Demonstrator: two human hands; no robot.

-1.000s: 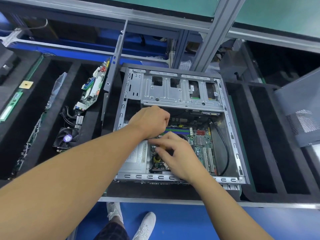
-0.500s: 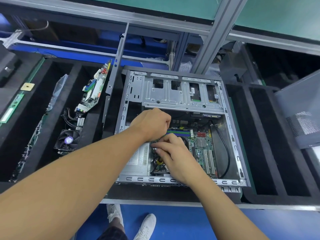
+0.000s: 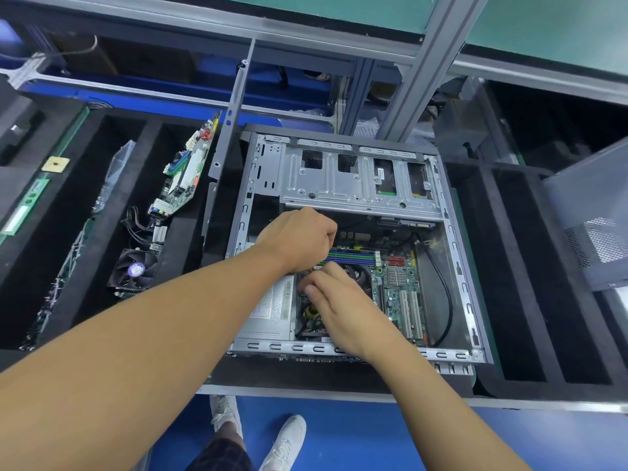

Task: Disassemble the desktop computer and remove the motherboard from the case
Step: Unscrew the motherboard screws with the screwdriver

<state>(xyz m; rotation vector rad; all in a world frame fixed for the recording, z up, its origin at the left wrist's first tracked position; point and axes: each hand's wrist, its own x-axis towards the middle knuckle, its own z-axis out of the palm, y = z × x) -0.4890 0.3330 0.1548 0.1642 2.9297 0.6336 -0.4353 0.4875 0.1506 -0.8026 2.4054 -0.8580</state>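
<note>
The open grey computer case (image 3: 339, 348) lies on its side in the middle of the bench. Its green motherboard (image 3: 401, 294) sits inside, with coloured memory slots (image 3: 353, 256) and a dark cooler fan (image 3: 356, 275) partly covered by my hands. My left hand (image 3: 299, 239) is curled into a fist just left of the memory slots; what it grips is hidden. My right hand (image 3: 343, 311) rests over the cooler area, fingertips pinched down at the board's left edge beside the silver power supply (image 3: 272, 311). Both hands nearly touch.
A metal drive cage (image 3: 356, 185) spans the case's far half. A black cable (image 3: 445, 290) loops along its right side. The black foam tray at left holds another motherboard (image 3: 183, 175), a fan (image 3: 134, 270) and a memory stick (image 3: 27, 205). A grey side panel (image 3: 591, 215) leans at right.
Both hands stay over the same spot on the board. My right fingertips have crept a little closer to my left fist.
</note>
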